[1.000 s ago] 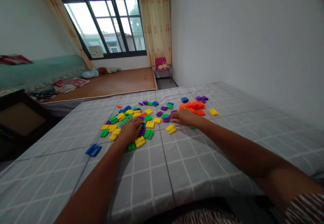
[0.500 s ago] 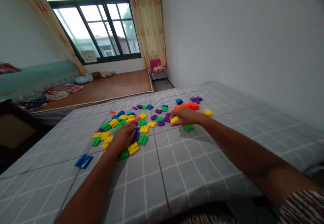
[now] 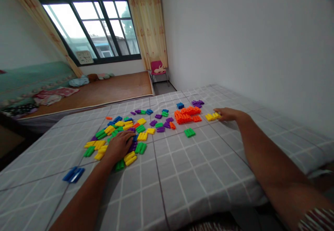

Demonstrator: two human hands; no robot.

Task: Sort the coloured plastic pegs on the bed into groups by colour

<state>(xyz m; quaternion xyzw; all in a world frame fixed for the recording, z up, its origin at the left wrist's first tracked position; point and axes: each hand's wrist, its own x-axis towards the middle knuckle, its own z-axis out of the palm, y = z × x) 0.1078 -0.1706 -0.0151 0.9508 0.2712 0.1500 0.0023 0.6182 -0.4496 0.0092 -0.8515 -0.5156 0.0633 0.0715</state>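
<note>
My left hand (image 3: 120,145) lies over the mixed heap of plastic building blocks on the left, its fingers lightly bent on top of them. Beside its fingertips are a yellow block (image 3: 142,136) and a purple block (image 3: 133,146). Farther right, my right hand (image 3: 228,114) pinches a yellow block (image 3: 216,115) against the cloth, next to another yellow block (image 3: 209,117). Left of it sits a stacked group of orange blocks (image 3: 184,116). A green block (image 3: 190,132) lies nearer to me. Parts of the heap are hidden under my left hand.
A grey checked cloth (image 3: 188,175) covers the bed surface. Blue blocks (image 3: 180,105) and purple blocks (image 3: 197,103) lie grouped at the back. A blue block (image 3: 73,175) lies apart at the left. The white wall (image 3: 242,43) runs along the right.
My right hand has moved right with a yellow block, from in front of the orange group to the other yellow block. My left hand stays on the heap. The view has shifted slightly right.
</note>
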